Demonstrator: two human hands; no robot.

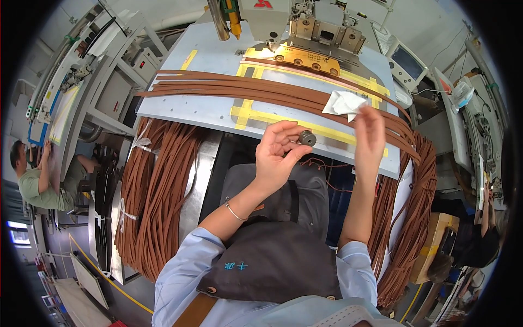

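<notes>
My left hand [279, 151] pinches a small round metal bobbin [307, 138] between thumb and fingers, held above the near edge of the pale blue machine table [180, 111]. My right hand [370, 136] is raised to the right of it, its fingers smeared by motion. Behind those fingertips a crumpled white cloth or tissue [344, 103] lies on brown straps [261, 91]; whether the fingers touch it, I cannot tell. The long flat straps run side by side across the table. A reddish-brown thread [333, 184] hangs loosely below my hands.
A sewing machine head [321, 27] with a brass-coloured clamp plate [308, 61] stands at the far side. Brown strap bundles hang at the left [158, 196] and right [417, 207]. A control screen [406, 61] is at the far right. Another person [46, 174] works at the left.
</notes>
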